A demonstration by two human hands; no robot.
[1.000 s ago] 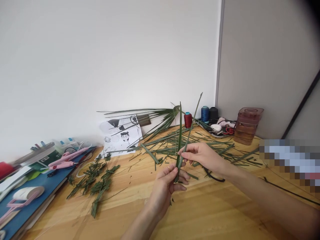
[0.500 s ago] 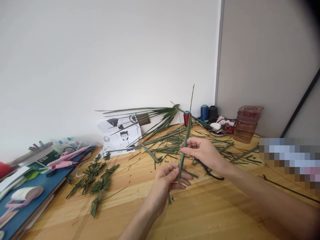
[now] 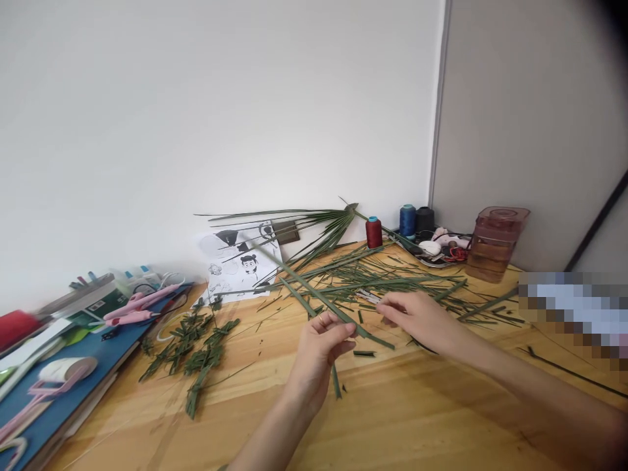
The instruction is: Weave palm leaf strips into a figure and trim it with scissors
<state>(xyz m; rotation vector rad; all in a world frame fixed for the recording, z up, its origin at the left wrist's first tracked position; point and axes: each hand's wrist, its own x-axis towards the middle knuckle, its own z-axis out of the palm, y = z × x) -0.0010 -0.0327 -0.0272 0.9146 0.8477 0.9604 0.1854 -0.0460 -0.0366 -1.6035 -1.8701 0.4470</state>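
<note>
My left hand [image 3: 326, 343] pinches a long green palm leaf strip [image 3: 314, 291] between thumb and fingers. The strip slants from upper left, over the printed sheet, down to a tip right of the hand. My right hand [image 3: 409, 317] lies low over a pair of scissors [image 3: 369, 297], its fingers curled down on them. The metal blades show beyond the fingertips, and part of the black handle shows under the wrist; the rest is hidden. A short cut leaf piece [image 3: 364, 353] lies on the table between the hands.
Loose leaf strips [image 3: 407, 281] cover the table behind my hands, below a palm frond [image 3: 338, 222]. Woven leaf pieces [image 3: 206, 353] lie left. Around stand thread spools [image 3: 373, 233], a pink-lidded jug [image 3: 496, 245], a printed sheet [image 3: 238, 275] and pink glue guns [image 3: 135, 309].
My right hand has let go of the leaf strip and moved down right onto the scissors. The strip, upright before, now leans left in my left hand. The view has shifted slightly.
</note>
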